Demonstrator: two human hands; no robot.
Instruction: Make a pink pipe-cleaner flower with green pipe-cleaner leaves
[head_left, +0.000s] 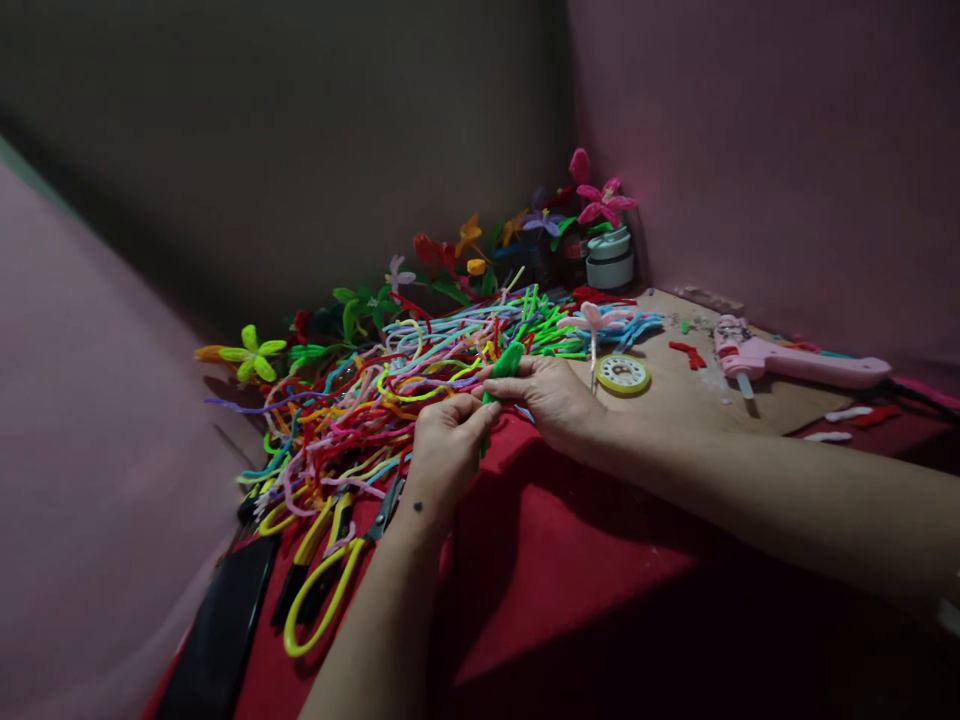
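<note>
My left hand (448, 440) and my right hand (551, 400) meet over the front edge of a heap of pipe cleaners (442, 350). Between them is a green pipe cleaner leaf (505, 362), its rounded tip pointing up and away from me. My right thumb and fingers close around the leaf's middle. At its lower end my left thumb and fingertips pinch it, with green strands hanging below. Just beyond my right hand stands a pale pink pipe cleaner flower (594, 318) on a thin stem.
Yellow-handled scissors (326, 600), pliers (311, 535) and a black flat object (217, 630) lie at left. A pink glue gun (810, 362) rests on a brown board (667, 405) at right, near a yellow-rimmed disc (624, 375). Finished flowers (255, 353) line the back, beside a grey container (610, 262).
</note>
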